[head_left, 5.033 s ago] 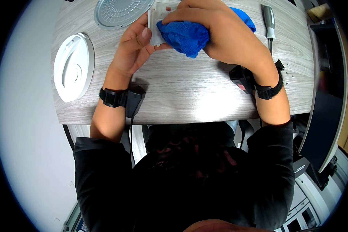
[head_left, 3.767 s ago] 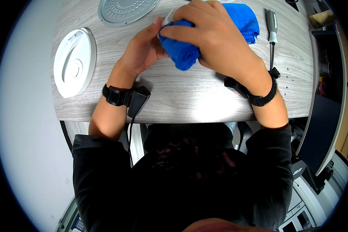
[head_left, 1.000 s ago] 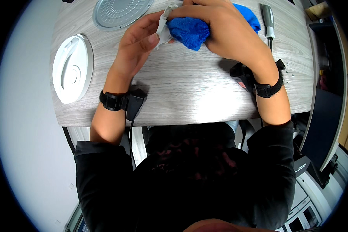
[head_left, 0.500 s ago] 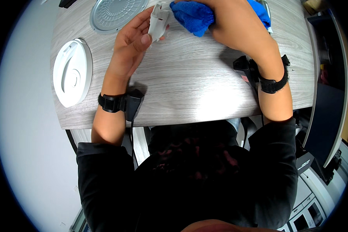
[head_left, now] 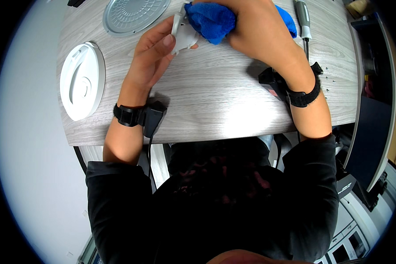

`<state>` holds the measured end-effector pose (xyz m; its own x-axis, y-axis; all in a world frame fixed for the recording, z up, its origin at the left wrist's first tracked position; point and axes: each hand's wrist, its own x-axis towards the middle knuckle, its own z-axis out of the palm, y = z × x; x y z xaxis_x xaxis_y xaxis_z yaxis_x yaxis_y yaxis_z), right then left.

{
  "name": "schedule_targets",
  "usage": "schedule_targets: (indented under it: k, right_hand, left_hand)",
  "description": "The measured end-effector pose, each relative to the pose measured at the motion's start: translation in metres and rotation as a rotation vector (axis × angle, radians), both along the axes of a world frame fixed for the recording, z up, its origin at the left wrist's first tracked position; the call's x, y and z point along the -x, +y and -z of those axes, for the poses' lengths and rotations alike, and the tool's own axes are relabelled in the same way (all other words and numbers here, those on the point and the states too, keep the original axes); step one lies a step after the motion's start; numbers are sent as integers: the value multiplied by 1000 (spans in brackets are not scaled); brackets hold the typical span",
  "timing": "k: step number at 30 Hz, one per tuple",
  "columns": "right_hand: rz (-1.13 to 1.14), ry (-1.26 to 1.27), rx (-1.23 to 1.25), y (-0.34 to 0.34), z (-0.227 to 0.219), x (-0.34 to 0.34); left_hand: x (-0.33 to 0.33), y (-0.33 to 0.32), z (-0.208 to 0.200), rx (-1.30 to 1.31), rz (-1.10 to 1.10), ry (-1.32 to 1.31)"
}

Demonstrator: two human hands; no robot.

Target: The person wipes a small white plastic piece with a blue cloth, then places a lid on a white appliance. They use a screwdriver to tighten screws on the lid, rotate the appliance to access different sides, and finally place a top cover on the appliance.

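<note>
My left hand (head_left: 156, 53) is closed on a small white plastic part (head_left: 185, 36), thumb on its near side. Against that part's upper right side lies a blue cloth (head_left: 212, 23), bunched up in my right hand (head_left: 262, 28). The fingers of my right hand run partly past the top edge of the picture. Another stretch of blue cloth shows beyond my right wrist. Both wrists carry black straps with small black boxes.
A round grey perforated disc (head_left: 135, 15) lies at the far left. Nearer, by the left edge, rests a white oval cover (head_left: 82, 82). A screwdriver (head_left: 302, 20) with a grey-green handle is at the far right, with several small screws (head_left: 333, 81) nearby. Shelving (head_left: 376, 114) stands beyond the table's right edge.
My right hand and the blue cloth have moved left, onto the white plastic part, which has turned in my left hand. The screwdriver and more screws now show.
</note>
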<state>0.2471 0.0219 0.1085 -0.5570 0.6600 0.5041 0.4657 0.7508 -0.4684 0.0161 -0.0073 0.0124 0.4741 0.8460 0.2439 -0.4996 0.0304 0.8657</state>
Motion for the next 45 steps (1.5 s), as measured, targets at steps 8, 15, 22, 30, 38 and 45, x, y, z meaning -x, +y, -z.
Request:
schedule_targets:
  k: [8,15,22,30,38,45]
  right_hand:
    - [6,28,13,-1,3,2]
    - [25,-40,-11,2,0,-6]
    - [-92,39,177,-5,-21,-9]
    - [-75,-43,93,-6,-14,-5]
    - [-45,-109,-9,8,4,-7]
    - [-34,-132,33,4,-5,-7]
  left_hand:
    - [3,0,-1,11,6,128]
    - [0,1,-7,-38,-41,186]
    - [11,3,-7,139,-34,30]
    - [9,4,-6,250,-173,189]
    - [15,3,-8,206,-135,44]
    - [15,1,2,149,-96,102]
